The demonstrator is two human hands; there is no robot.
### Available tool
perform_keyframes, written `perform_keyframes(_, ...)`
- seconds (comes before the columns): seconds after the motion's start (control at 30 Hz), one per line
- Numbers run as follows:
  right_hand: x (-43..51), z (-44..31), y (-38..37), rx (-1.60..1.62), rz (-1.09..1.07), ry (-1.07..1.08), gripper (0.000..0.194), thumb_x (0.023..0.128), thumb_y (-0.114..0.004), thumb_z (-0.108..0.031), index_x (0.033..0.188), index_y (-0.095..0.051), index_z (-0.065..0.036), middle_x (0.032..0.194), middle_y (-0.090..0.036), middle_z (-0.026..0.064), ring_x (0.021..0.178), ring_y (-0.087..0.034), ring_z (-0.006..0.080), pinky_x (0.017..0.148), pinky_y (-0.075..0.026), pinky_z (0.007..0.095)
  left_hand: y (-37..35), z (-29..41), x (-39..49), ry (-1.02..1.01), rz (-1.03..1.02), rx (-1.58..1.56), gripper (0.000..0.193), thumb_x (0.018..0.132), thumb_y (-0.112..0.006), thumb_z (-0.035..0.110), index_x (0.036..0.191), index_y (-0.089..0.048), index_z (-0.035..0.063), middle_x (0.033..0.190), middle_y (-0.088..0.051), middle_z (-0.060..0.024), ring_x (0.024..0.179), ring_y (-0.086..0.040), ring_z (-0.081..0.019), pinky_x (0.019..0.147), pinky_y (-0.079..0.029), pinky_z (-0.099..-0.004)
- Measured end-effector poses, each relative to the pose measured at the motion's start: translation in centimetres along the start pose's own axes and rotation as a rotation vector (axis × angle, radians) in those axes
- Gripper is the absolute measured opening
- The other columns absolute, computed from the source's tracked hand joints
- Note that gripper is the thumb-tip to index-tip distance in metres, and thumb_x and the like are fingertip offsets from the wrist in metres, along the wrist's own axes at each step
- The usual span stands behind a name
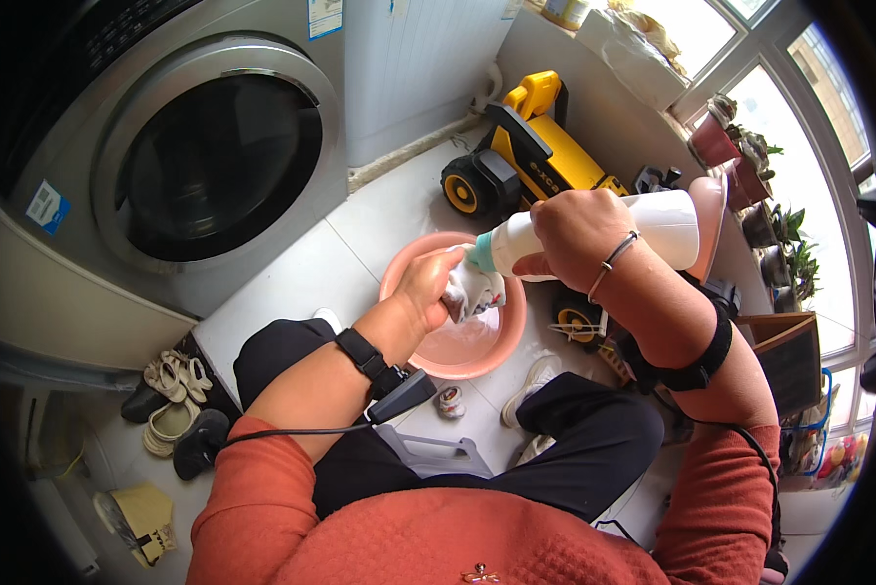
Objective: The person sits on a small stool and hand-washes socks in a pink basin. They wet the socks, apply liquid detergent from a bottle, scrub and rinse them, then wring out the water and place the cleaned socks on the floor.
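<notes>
Over a pink plastic basin (pixel 512 329) with some water in it, my left hand (pixel 425 289) grips a small cloth item (pixel 474 292), pale with dark and red marks, perhaps a child's shoe or sock. My right hand (pixel 581 234) is wrapped around a large white plastic bottle (pixel 665 227). The bottle lies nearly sideways, its turquoise cap (pixel 485 252) at the cloth item. Whether liquid flows from it I cannot tell. On the tiles between my feet and the basin sits a small white child's shoe (pixel 450 402).
A front-loading washing machine (pixel 218 161) stands at the left. Behind the basin is a yellow toy truck (pixel 555 150). Several shoes (pixel 178 409) lie at the left. Potted plants (pixel 789 241) line the window side. A grey plastic stool (pixel 438 447) is under me.
</notes>
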State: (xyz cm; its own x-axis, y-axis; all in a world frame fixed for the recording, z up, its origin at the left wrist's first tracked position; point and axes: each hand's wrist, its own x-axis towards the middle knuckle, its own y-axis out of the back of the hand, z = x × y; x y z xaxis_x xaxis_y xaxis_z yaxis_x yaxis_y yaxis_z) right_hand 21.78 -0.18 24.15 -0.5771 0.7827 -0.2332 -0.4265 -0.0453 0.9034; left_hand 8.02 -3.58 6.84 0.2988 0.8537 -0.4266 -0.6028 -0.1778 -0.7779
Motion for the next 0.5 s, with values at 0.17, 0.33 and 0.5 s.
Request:
perform_keyframes(0.17, -0.1, 0.6, 0.7, 0.022, -0.003, -0.03, 0.054, 0.07, -0.077, -0.056, 0.089, -0.071, -0.006, 0.077, -0.07, 0.0116, 0.075, -0.07, 0.0295, 0.068, -0.055, 0.0378, -0.2, 0.7, -0.4, 0.022, 0.011, -0.068, 0.034, 0.102, -0.037, 0.016, 0.128, -0.052, 0.0011, 0.123, -0.058, -0.0165, 0.114, -0.058, -0.0307, 0.1, -0.048, -0.0475)
perform_keyframes(0.33, -1.0, 1.6, 1.5, 0.094, -0.006, -0.069, 0.057, 0.072, -0.074, -0.06, 0.09, -0.071, -0.005, 0.08, -0.07, 0.015, 0.078, -0.069, 0.0318, 0.07, -0.054, 0.0405, 0.0, 1.2, -0.2, 0.042, -0.024, -0.131, 0.033, 0.103, -0.037, 0.022, 0.125, -0.052, 0.0029, 0.119, -0.06, -0.0156, 0.112, -0.059, -0.0309, 0.1, -0.047, -0.0478)
perform_keyframes(0.5, -1.7, 1.9, 2.0, 0.1, 0.004, -0.098, 0.058, 0.072, -0.074, -0.06, 0.091, -0.071, -0.005, 0.08, -0.07, 0.0149, 0.077, -0.069, 0.0321, 0.07, -0.054, 0.0406, 0.4, 1.1, 0.3, -0.016, -0.038, -0.117, 0.033, 0.103, -0.038, 0.024, 0.123, -0.052, 0.0018, 0.118, -0.06, -0.0157, 0.108, -0.061, -0.0312, 0.097, -0.048, -0.0472)
